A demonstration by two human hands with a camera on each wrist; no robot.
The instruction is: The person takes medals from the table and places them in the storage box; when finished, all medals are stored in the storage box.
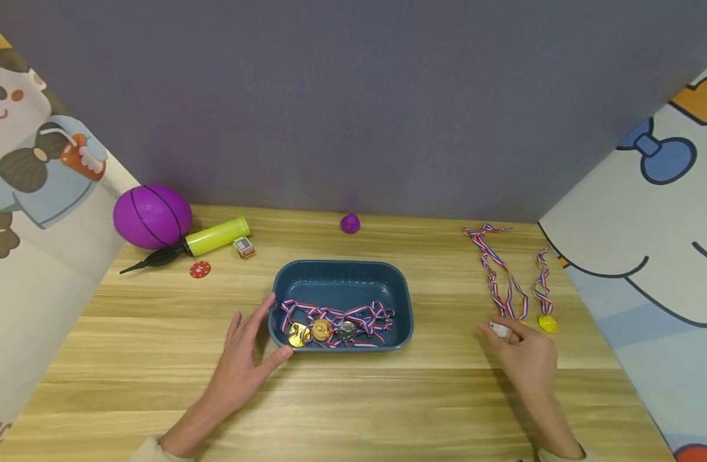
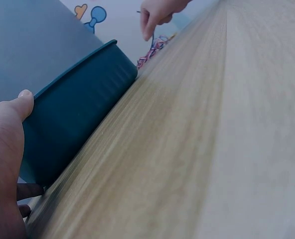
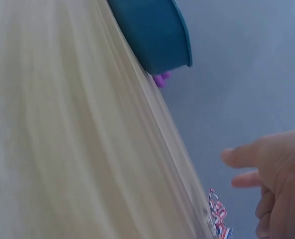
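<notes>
Well apart from the tray [image 1: 408, 308], toward its three o'clock, the right hand [image 1: 528, 360] pinched a pale medal [image 1: 500, 330] between its fingers; the left hand [image 1: 240, 360], fingers wide, touched the tray's eight o'clock. Adding to the medals [image 1: 321, 330] inside seemed in hand; next probably called for lifting toward nine o'clock.

Soft head-view light, faint shadow beside right forearm [image 1: 546, 414], hazy bluish wrist views with blurred tabletop [image 3: 77, 124]

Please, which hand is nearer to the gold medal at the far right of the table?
Right. The right hand is just left of the gold medal, close to it; the left hand is much farther left, at the blue tray.
</notes>
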